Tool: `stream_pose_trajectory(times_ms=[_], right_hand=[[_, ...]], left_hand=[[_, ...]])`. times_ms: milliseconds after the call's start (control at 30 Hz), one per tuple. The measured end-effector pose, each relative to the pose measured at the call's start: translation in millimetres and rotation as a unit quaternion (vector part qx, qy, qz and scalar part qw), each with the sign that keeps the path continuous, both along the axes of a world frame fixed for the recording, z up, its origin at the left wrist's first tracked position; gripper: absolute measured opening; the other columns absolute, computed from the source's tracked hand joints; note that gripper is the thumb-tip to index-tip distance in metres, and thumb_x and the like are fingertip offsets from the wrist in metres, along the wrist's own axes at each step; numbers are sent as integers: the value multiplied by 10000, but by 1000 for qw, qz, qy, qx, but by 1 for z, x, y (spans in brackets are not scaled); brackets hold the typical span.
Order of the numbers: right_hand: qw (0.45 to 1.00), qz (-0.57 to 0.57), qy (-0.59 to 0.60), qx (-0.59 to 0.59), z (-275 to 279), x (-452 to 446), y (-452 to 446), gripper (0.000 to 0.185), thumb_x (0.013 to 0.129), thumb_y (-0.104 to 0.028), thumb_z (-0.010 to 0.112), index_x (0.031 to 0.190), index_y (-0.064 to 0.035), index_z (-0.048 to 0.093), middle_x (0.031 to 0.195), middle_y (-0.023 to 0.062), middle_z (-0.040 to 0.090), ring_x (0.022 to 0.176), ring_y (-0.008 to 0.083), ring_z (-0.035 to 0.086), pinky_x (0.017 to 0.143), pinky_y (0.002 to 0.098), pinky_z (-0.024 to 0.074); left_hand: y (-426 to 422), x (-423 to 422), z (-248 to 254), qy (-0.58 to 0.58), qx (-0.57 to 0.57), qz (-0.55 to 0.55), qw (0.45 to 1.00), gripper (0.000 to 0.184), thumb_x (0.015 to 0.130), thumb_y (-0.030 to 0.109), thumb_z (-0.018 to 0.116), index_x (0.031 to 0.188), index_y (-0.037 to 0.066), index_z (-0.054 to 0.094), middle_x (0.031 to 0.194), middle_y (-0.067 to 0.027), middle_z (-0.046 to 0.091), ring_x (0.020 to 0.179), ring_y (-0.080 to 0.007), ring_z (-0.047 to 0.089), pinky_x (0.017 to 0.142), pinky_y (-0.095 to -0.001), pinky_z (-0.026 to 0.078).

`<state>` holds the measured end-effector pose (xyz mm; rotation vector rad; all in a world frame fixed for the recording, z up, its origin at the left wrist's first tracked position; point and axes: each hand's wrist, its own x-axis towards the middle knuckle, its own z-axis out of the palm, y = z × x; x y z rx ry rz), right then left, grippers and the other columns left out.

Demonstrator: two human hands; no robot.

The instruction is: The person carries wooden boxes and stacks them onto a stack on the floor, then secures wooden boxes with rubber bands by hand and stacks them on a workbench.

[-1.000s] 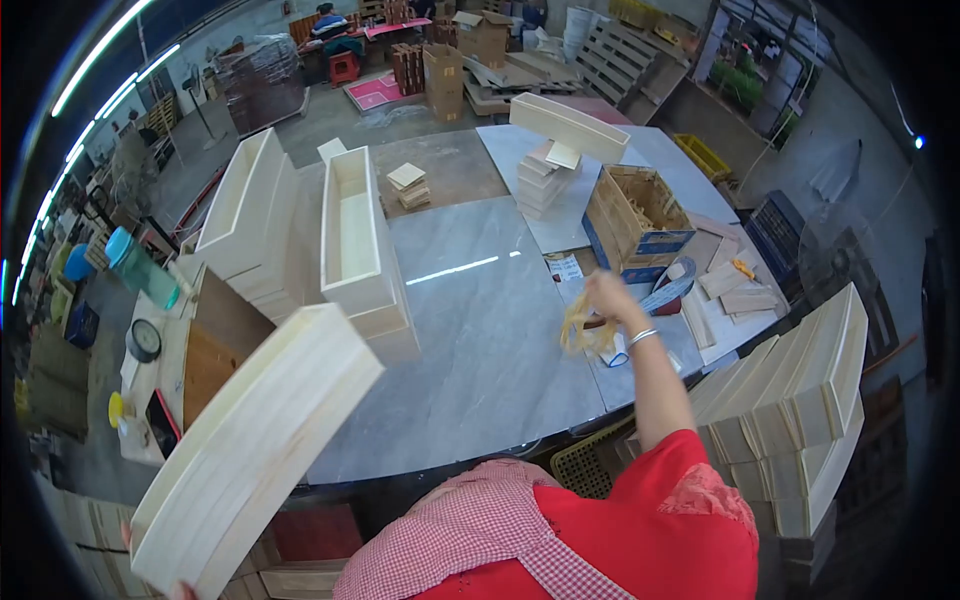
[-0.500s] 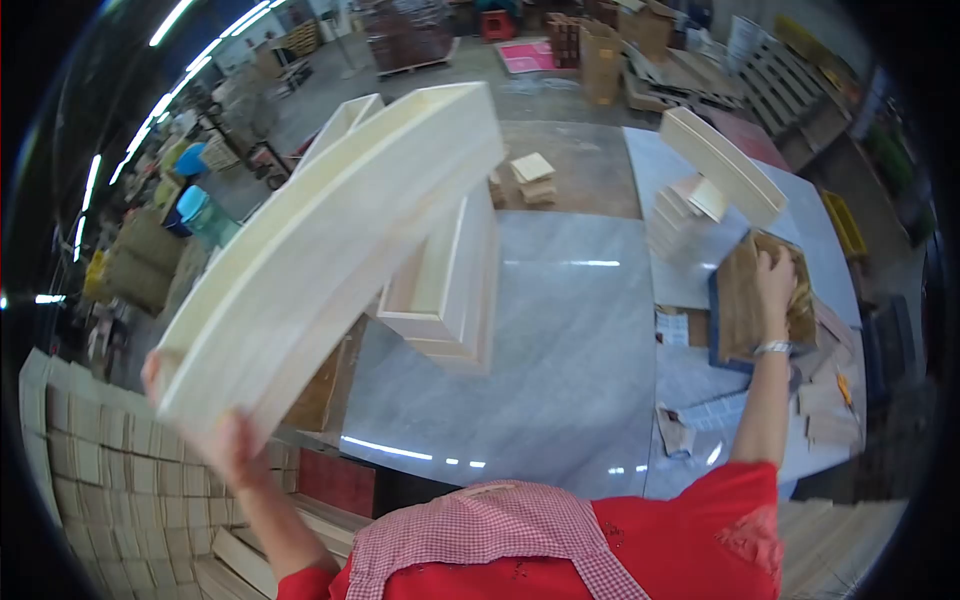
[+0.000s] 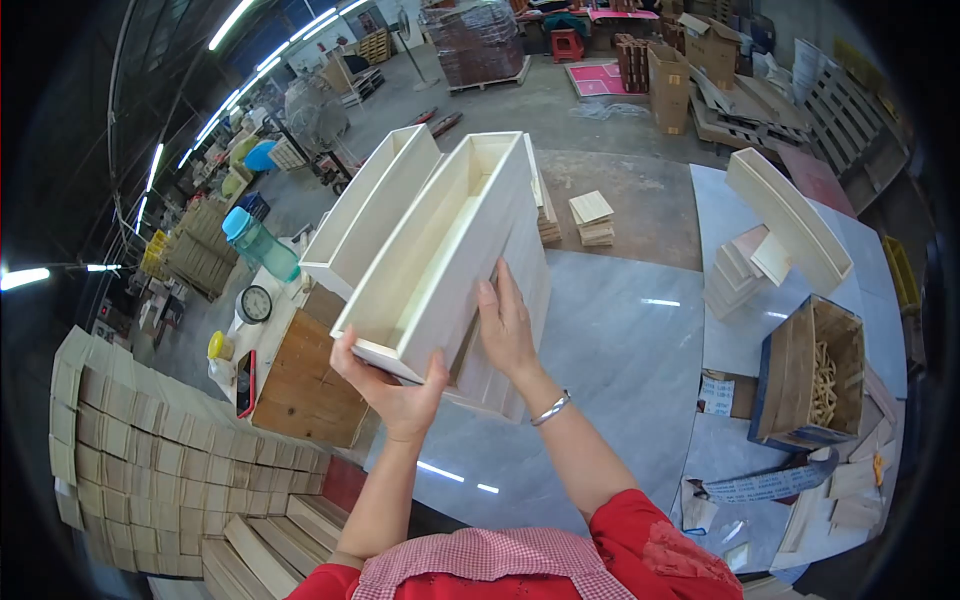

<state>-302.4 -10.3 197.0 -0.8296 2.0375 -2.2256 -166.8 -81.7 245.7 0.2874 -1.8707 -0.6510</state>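
Note:
A long, open-topped pale wooden box (image 3: 440, 250) is tilted over a stack of similar boxes (image 3: 510, 340). My left hand (image 3: 395, 390) grips its near end, thumb on one side and fingers beneath the corner. Against the box's right side lies my right hand (image 3: 508, 325), fingers extended and pressed flat to the wood; a silver bracelet is on that wrist. Another open box (image 3: 375, 205) stands just to the left, on its own stack. How far the held box rests on the stack below cannot be made out.
At the right of the grey table (image 3: 620, 350) stand a wooden crate (image 3: 790, 375) holding tan bands, a fanned stack with a long box (image 3: 790, 220) on it, and wood scraps. Small square pieces (image 3: 592, 215) lie behind. A teal bottle (image 3: 262, 245) and clock (image 3: 255, 304) are at left.
The held box has been lowered onto or close to the stack. My right hand has left the crate at the right and moved to the box's side. The view has turned left.

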Motion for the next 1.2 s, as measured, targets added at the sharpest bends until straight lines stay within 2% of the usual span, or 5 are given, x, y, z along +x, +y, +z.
stream_pose_trajectory(times_ms=[833,933,967,1033,1200], right_hand=[[986,-65,147,49,-26,1,-11,656,997,-333,403,1433,127,234,1498,323,228,1379,446,258,1131,485,194],[992,-37,109,60,-35,7,-5,629,1004,-303,386,1442,118,224,1511,305,219,1392,424,247,1148,448,180],[994,-17,88,61,-36,5,0,620,1009,-297,374,1446,114,219,1518,296,213,1403,413,235,1156,434,170],[997,-1,70,43,-33,-4,-3,613,1019,-300,343,1454,108,203,1533,278,195,1425,388,200,1170,411,147],[999,38,12,-8,-39,6,-6,666,1019,-402,302,1479,62,172,1553,212,176,1444,304,158,1162,393,161]], left_hand=[[-24,17,-47,-23,-2,-72,997,1124,607,382,883,1439,90,185,1309,-113,245,1256,-270,347,1048,-436,321],[-25,23,-36,42,160,-161,973,940,793,372,727,1483,99,151,1382,-115,308,1315,-290,357,1073,-451,311],[-34,29,-35,29,213,-160,963,724,951,420,510,1498,68,192,1432,-117,354,1347,-276,352,1093,-452,304],[-60,36,-26,-18,355,-238,904,651,1013,501,309,1471,38,293,1464,-125,374,1371,-251,334,1108,-435,295],[-100,0,-34,-120,568,-367,726,771,981,624,232,1463,32,334,1481,-115,385,1381,-228,326,1118,-387,271]])
